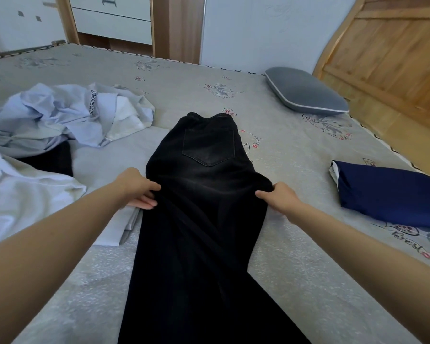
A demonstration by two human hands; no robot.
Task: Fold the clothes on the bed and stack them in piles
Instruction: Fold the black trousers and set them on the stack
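A pair of black jeans [206,219] lies lengthwise down the middle of the bed [296,150], folded leg over leg, waistband far from me and a back pocket facing up. My left hand [137,188] pinches the left edge of the jeans at thigh height, thumb on top and fingers underneath. My right hand [279,197] grips the right edge at the same height, lifting a small ridge of cloth. A folded navy garment [387,192] sits on the right side of the bed. A heap of unfolded pale blue and white clothes [67,115] lies at the left.
A white garment [23,194] spreads at the near left, with a dark piece [52,157] beneath the heap. A grey pillow [305,93] rests by the wooden headboard [387,58] at the right. A white drawer cabinet [112,18] stands beyond the bed.
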